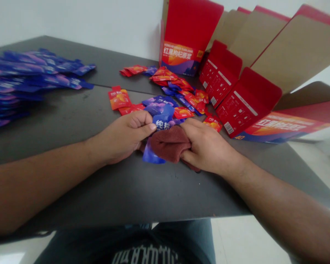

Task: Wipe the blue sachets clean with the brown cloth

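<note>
My left hand [123, 137] pinches a blue sachet [161, 123] with white characters between thumb and fingers, just above the dark table [99, 190]. My right hand [209, 148] grips a dark red cloth [169, 145] that lies folded over the lower part of that sachet. The two hands almost touch at the middle of the table. Right behind them lies a loose heap of red sachets [181, 86] and blue sachets [156, 102].
A stack of blue sachets [24, 80] fills the far left of the table. Open red cartons [233, 91] with brown flaps stand at the back right, one upright [187, 36]. The table's front edge runs close to my body, with pale floor to the right.
</note>
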`<control>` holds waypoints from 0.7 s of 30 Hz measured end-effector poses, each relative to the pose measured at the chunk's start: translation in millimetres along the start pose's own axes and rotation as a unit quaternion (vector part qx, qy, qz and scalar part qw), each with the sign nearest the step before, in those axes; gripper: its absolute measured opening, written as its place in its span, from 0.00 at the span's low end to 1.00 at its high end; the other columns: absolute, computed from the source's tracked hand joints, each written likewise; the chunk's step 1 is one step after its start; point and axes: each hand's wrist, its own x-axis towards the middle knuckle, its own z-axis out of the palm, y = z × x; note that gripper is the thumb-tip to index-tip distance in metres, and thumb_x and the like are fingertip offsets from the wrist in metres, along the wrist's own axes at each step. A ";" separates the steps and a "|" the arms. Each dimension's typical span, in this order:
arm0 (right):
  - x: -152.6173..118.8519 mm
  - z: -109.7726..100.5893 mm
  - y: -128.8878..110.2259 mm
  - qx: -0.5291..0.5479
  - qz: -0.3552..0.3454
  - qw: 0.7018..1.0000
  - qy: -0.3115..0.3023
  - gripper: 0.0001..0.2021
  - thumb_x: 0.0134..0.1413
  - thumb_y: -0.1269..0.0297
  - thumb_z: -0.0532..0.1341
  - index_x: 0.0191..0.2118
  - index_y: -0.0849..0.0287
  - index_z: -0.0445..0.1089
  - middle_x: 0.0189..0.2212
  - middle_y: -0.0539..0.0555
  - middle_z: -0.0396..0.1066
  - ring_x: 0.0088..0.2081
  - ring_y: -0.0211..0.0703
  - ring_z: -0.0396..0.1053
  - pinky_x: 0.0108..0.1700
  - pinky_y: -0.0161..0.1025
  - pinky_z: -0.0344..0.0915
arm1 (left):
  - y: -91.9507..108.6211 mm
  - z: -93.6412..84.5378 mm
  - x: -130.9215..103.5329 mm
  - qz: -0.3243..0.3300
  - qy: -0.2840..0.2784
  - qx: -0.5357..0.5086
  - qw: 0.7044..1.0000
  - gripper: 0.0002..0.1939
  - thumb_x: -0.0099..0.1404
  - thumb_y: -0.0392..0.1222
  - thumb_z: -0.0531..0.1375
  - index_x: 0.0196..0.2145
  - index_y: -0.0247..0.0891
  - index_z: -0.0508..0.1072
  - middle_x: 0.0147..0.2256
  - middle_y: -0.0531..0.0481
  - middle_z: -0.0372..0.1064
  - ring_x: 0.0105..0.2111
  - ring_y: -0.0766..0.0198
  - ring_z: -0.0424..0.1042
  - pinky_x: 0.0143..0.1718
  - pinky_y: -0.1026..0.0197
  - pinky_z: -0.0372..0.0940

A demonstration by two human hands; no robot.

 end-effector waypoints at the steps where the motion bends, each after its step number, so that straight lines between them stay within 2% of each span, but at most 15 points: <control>1: -0.2 0.3 -2.0 0.009 -0.021 1.000 -0.021 0.06 0.61 0.69 0.65 0.42 0.55 0.69 0.39 0.54 0.73 0.41 0.48 0.71 0.43 0.43 0.67 | -0.4 -0.7 -0.1 0.004 -0.004 0.006 1.000 0.12 0.68 0.41 0.68 0.32 0.41 0.68 0.27 0.53 0.66 0.25 0.66 0.66 0.28 0.63 0.64; 3: -0.7 -0.7 -5.5 0.022 -0.056 0.996 -0.065 0.05 0.64 0.69 0.64 0.45 0.56 0.71 0.41 0.55 0.74 0.43 0.49 0.72 0.44 0.43 0.67 | -0.3 -1.4 -0.5 0.007 -0.008 0.011 1.000 0.12 0.68 0.42 0.69 0.32 0.40 0.69 0.26 0.53 0.66 0.25 0.66 0.66 0.28 0.63 0.64; 5: -0.8 -3.5 -6.0 0.018 -0.058 0.995 -0.083 0.07 0.64 0.69 0.64 0.46 0.56 0.72 0.43 0.56 0.75 0.46 0.50 0.73 0.45 0.43 0.68 | 0.9 -0.5 -0.7 0.003 -0.009 0.006 1.000 0.13 0.67 0.42 0.70 0.32 0.40 0.68 0.26 0.54 0.65 0.24 0.67 0.65 0.27 0.63 0.64; 7: -0.4 -5.9 -2.6 -0.007 -0.016 0.998 -0.058 0.08 0.61 0.68 0.65 0.45 0.57 0.71 0.43 0.57 0.75 0.45 0.51 0.73 0.44 0.44 0.67 | 2.2 1.4 -0.5 -0.003 -0.002 -0.005 1.000 0.14 0.67 0.41 0.70 0.32 0.40 0.67 0.25 0.55 0.64 0.23 0.67 0.65 0.26 0.63 0.64; 9: 0.5 -6.1 2.3 -0.028 0.027 0.999 -0.008 0.08 0.58 0.68 0.66 0.43 0.56 0.70 0.41 0.57 0.74 0.42 0.51 0.72 0.43 0.45 0.67 | 2.9 2.9 0.1 -0.013 0.004 -0.015 1.000 0.14 0.67 0.41 0.70 0.32 0.41 0.67 0.25 0.55 0.63 0.23 0.67 0.65 0.26 0.63 0.64; 12: 1.3 -2.1 5.0 -0.027 0.041 0.998 0.035 0.08 0.57 0.68 0.66 0.41 0.56 0.69 0.39 0.56 0.73 0.40 0.51 0.71 0.42 0.44 0.67 | 2.2 2.8 0.9 -0.012 0.010 -0.018 1.000 0.13 0.68 0.40 0.69 0.32 0.42 0.66 0.25 0.55 0.63 0.22 0.66 0.66 0.25 0.63 0.64; 18: -1.0 -1.6 -5.8 0.028 -0.069 0.994 -0.084 0.04 0.66 0.69 0.63 0.45 0.57 0.71 0.42 0.56 0.74 0.45 0.49 0.73 0.45 0.43 0.68 | 1.4 0.0 0.2 -0.002 -0.005 0.004 1.000 0.12 0.67 0.40 0.69 0.32 0.40 0.68 0.26 0.53 0.66 0.25 0.66 0.67 0.28 0.63 0.66; 21: -0.8 -6.1 -1.9 -0.005 -0.018 0.998 -0.062 0.06 0.62 0.69 0.64 0.44 0.56 0.70 0.42 0.56 0.74 0.44 0.51 0.73 0.45 0.44 0.68 | 2.6 2.0 0.1 -0.006 0.001 -0.006 1.000 0.12 0.67 0.39 0.68 0.32 0.40 0.67 0.25 0.54 0.65 0.24 0.66 0.67 0.28 0.63 0.67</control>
